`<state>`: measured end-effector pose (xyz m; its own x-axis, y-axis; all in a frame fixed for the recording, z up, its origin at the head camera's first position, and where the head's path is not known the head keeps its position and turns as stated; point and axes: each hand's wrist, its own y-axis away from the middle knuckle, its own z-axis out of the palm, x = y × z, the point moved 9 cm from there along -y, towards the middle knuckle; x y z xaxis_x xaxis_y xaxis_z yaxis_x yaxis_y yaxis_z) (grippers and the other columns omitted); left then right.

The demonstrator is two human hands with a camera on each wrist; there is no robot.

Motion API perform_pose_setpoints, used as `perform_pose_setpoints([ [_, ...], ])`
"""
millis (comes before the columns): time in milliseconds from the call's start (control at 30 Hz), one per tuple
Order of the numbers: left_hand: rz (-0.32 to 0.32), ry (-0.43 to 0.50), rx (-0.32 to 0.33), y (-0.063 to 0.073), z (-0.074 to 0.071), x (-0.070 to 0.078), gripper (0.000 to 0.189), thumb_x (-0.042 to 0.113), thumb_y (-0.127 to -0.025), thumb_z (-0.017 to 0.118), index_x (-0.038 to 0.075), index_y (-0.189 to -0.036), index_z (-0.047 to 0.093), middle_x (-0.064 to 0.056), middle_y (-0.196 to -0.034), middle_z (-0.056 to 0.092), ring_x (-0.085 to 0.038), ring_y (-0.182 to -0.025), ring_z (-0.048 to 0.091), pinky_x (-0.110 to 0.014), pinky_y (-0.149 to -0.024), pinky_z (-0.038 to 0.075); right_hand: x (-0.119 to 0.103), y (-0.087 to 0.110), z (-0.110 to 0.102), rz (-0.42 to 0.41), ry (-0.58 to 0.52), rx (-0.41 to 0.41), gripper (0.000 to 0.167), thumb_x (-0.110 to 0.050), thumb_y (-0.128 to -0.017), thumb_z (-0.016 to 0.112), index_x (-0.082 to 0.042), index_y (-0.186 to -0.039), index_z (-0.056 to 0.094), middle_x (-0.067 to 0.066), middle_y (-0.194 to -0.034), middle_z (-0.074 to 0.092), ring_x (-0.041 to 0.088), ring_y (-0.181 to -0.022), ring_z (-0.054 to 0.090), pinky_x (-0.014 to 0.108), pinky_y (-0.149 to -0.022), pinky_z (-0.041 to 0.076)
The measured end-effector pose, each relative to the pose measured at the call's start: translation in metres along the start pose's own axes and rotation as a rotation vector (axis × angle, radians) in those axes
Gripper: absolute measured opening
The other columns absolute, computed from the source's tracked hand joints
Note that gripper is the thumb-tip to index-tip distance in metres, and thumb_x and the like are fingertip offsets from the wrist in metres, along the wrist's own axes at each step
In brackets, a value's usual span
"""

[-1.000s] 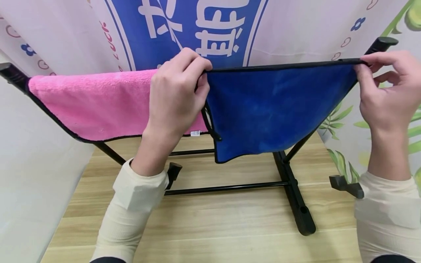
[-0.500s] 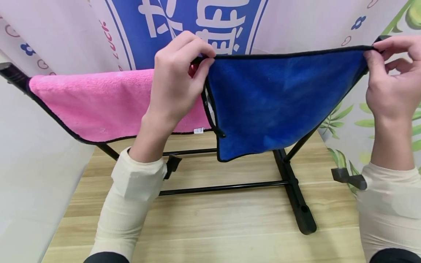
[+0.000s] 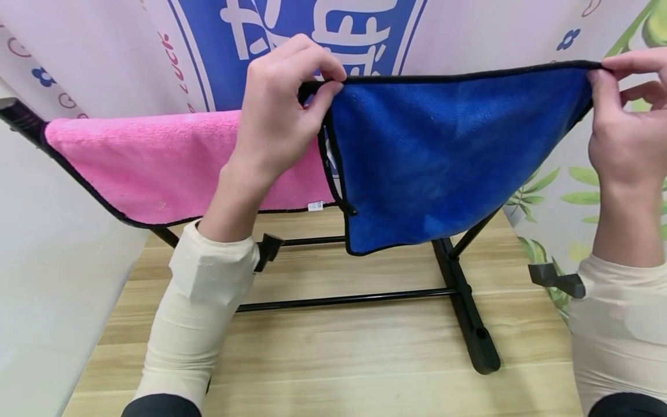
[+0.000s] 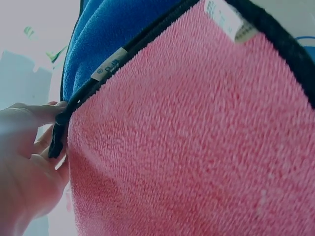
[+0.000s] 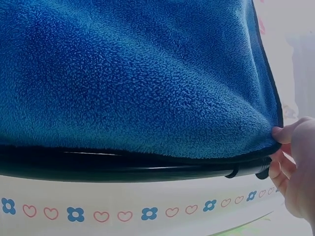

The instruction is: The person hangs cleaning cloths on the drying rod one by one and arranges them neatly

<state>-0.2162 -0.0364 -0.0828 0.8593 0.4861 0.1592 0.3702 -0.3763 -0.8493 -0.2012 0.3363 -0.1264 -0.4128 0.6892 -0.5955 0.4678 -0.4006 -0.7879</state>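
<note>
A blue towel (image 3: pixel 443 156) with black edging hangs from both hands at the right half of a black folding rack. My left hand (image 3: pixel 283 110) pinches its upper left corner between thumb and fingers. At the upper right corner, my right hand (image 3: pixel 633 121) pinches the edging; in the right wrist view the thumb lies on the blue towel (image 5: pixel 147 83) near a black rack bar (image 5: pixel 123 167). A pink towel (image 3: pixel 156 168), also black-edged, drapes over the rack's left half, partly behind my left hand. The left wrist view shows the pink towel (image 4: pixel 187 128) up close with a white label.
The rack's foot (image 3: pixel 471 324) and lower crossbar (image 3: pixel 354 300) stand on a wood-grain table (image 3: pixel 365 365). A black arm tip (image 3: pixel 21 116) sticks up at the left. Behind hangs a printed curtain (image 3: pixel 469 35); a leaf-patterned surface (image 3: pixel 542 191) is at the right.
Both hands have risen, lifting the blue towel's top edge higher. My right hand has also shifted a little to the right. The pink towel stays on the rack.
</note>
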Motion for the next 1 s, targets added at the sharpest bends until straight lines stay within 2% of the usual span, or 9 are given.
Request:
perform_pose_setpoints([
  [267, -0.088, -0.132, -0.049, -0.001, -0.003, -0.004, 0.014, 0.010, -0.102, 0.065, 0.001, -0.101, 0.076, -0.011, -0.101, 0.073, -0.022, -0.097, 0.067, -0.034, -0.087, 0.052, -0.009, -0.001, 0.003, -0.057, 0.148, -0.036, 0.025, -0.035, -0.103, 0.066, -0.017, -0.117, 0.077, -0.037, -0.100, 0.050, -0.014, -0.096, 0.050, 0.008, -0.082, 0.039],
  [467, -0.102, -0.155, -0.087, -0.004, -0.005, -0.008, 0.015, 0.013, -0.102, 0.066, 0.002, -0.103, 0.076, -0.010, -0.104, 0.075, -0.021, -0.103, 0.068, -0.036, -0.096, 0.050, -0.016, -0.005, 0.008, -0.116, 0.148, -0.044, 0.031, -0.029, -0.102, 0.068, -0.002, -0.112, 0.078, -0.036, -0.100, 0.048, -0.017, -0.092, 0.048, 0.006, -0.083, 0.040],
  [533, -0.114, -0.145, -0.112, -0.005, -0.004, -0.011, 0.016, 0.013, -0.102, 0.066, 0.002, -0.104, 0.077, -0.010, -0.106, 0.075, -0.021, -0.105, 0.068, -0.034, -0.100, 0.048, -0.017, -0.006, 0.010, -0.121, 0.140, -0.055, 0.032, -0.028, -0.102, 0.068, 0.001, -0.112, 0.077, -0.035, -0.100, 0.048, -0.016, -0.093, 0.048, 0.006, -0.083, 0.040],
  [600, -0.127, -0.123, -0.130, -0.007, -0.003, -0.014, 0.016, 0.012, -0.101, 0.066, 0.001, -0.104, 0.076, -0.011, -0.106, 0.075, -0.021, -0.105, 0.068, -0.031, -0.101, 0.046, -0.017, -0.008, 0.011, -0.115, 0.135, -0.072, 0.029, -0.028, -0.101, 0.069, -0.003, -0.111, 0.079, -0.035, -0.099, 0.048, -0.015, -0.094, 0.048, 0.006, -0.084, 0.042],
  [700, -0.132, -0.083, -0.125, -0.009, -0.003, -0.017, 0.015, 0.010, -0.100, 0.067, -0.002, -0.102, 0.076, -0.014, -0.103, 0.075, -0.022, -0.101, 0.067, -0.028, -0.097, 0.047, -0.017, -0.010, 0.014, -0.107, 0.116, -0.103, 0.025, -0.028, -0.101, 0.070, -0.008, -0.111, 0.080, -0.034, -0.098, 0.049, -0.013, -0.095, 0.049, 0.007, -0.081, 0.043],
  [767, -0.128, -0.072, -0.111, -0.010, -0.004, -0.018, 0.015, 0.009, -0.100, 0.067, -0.003, -0.101, 0.076, -0.015, -0.101, 0.074, -0.023, -0.099, 0.066, -0.028, -0.095, 0.048, -0.017, -0.011, 0.016, -0.110, 0.109, -0.115, 0.026, -0.027, -0.100, 0.070, -0.005, -0.107, 0.081, -0.035, -0.097, 0.049, -0.012, -0.096, 0.049, 0.007, -0.079, 0.042],
  [967, -0.128, -0.111, -0.083, -0.014, -0.003, -0.021, 0.017, 0.009, -0.101, 0.064, -0.004, -0.103, 0.076, -0.018, -0.103, 0.073, -0.026, -0.102, 0.065, -0.027, -0.095, 0.049, -0.018, -0.014, 0.021, -0.140, 0.162, -0.122, 0.037, -0.031, -0.101, 0.068, 0.003, -0.107, 0.079, -0.040, -0.095, 0.047, -0.015, -0.098, 0.044, 0.007, -0.077, 0.037],
  [1000, -0.135, -0.120, -0.083, -0.015, -0.003, -0.022, 0.018, 0.009, -0.102, 0.064, -0.004, -0.104, 0.076, -0.018, -0.104, 0.072, -0.026, -0.103, 0.065, -0.026, -0.096, 0.048, -0.019, -0.015, 0.021, -0.155, 0.168, -0.122, 0.037, -0.032, -0.102, 0.067, 0.002, -0.106, 0.080, -0.042, -0.095, 0.047, -0.016, -0.099, 0.043, 0.008, -0.080, 0.038],
])
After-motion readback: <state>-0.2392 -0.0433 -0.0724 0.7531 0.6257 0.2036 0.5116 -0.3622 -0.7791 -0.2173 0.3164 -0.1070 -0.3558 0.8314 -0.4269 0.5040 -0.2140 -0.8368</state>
